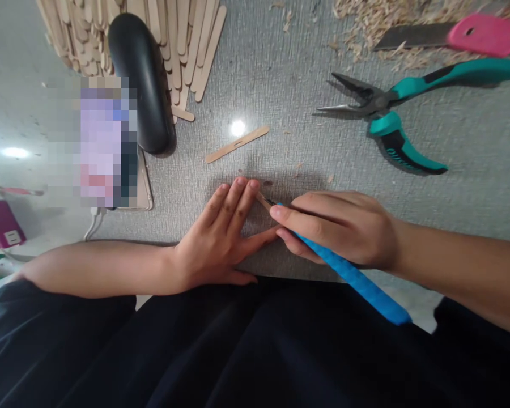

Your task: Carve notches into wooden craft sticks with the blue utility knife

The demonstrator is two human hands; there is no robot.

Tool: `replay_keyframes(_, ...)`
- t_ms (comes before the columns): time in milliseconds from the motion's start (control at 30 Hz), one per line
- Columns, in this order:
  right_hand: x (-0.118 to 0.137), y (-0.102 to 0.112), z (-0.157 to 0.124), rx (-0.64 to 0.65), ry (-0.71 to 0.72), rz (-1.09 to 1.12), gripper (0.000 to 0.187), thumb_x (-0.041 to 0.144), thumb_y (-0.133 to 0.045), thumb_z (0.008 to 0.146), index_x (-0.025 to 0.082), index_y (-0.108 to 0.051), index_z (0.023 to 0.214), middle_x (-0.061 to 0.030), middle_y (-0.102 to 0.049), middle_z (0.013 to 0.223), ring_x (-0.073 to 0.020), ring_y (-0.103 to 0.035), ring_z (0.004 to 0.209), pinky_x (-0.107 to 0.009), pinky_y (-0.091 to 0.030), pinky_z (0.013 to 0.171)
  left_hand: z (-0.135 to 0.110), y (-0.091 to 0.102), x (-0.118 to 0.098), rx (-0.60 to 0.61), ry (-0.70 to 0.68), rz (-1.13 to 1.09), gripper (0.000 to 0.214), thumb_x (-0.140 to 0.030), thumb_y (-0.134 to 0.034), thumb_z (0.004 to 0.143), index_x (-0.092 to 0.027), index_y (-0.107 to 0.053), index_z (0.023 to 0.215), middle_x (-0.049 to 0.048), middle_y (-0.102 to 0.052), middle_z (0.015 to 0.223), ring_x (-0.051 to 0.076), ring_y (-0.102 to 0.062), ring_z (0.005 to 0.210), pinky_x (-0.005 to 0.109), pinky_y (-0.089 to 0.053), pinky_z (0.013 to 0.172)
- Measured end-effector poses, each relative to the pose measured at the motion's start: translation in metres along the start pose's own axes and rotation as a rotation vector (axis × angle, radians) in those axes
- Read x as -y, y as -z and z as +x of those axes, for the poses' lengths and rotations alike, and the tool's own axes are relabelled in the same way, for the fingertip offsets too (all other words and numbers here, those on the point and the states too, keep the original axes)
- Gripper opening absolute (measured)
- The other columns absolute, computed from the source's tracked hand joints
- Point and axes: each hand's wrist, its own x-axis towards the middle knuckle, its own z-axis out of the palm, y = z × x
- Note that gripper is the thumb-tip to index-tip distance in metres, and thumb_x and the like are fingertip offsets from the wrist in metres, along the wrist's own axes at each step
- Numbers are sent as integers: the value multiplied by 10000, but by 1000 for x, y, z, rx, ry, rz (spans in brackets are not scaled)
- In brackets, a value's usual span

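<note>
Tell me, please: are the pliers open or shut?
The pliers are open: their two tips stand apart, and their teal handles are spread.

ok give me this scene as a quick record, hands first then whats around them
left hand: flat on table, fingertip at a wooden stick
right hand: gripping blue-handled tool, its tip at that stick
ahead of hands: slotted stick, lying loose
back left: heap of sticks, black case
back right: pliers, spread open; pink-handled blade among shavings
</note>
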Motion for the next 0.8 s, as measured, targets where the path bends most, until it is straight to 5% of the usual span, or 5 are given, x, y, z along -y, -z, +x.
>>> replay_keyframes(133,2,0,-3,-7,-41,-39,229,221,-742,1156,288,-742,1375,20,-830,860,-184,-784,693,-317,-681,634,0,0,-1,-45,-2,32,1673,-1193,-671,831,-142,-50,1975,386,-509,1901,544,-552,1791,611,-396,1491)
replay_keyframes(300,3,-3,-4,9,31,-140,223,179,-735,1118,189,-732,1341,-33,-831,888,-177,-754,680,-302,-641,582,1,3,-2,-4,-13,14,1641,-1116,-821,787,-133,-176,1931,403,-509,1892,579,-537,1792,645,-416,1491)
replay_keyframes(500,2,-4,-2,24,21,-168,192,196,-669,1145,220,-681,1335,-2,-809,879,-159,-726,677,-281,-612,586,5,1,-3,-43,-24,32,1742,-1131,-884,679,-78,-230,1903,453,-536,1843,597,-603,1736,651,-501,1445)
replay_keyframes(800,5,3,-3,106,79,-221,260,116,-662,1122,158,-640,1377,-11,-798,869,-178,-713,667,-302,-597,605,6,-1,-6,-79,-30,55,1679,-1133,-829,762,-21,-250,1880,481,-528,1828,612,-603,1727,666,-534,1418)
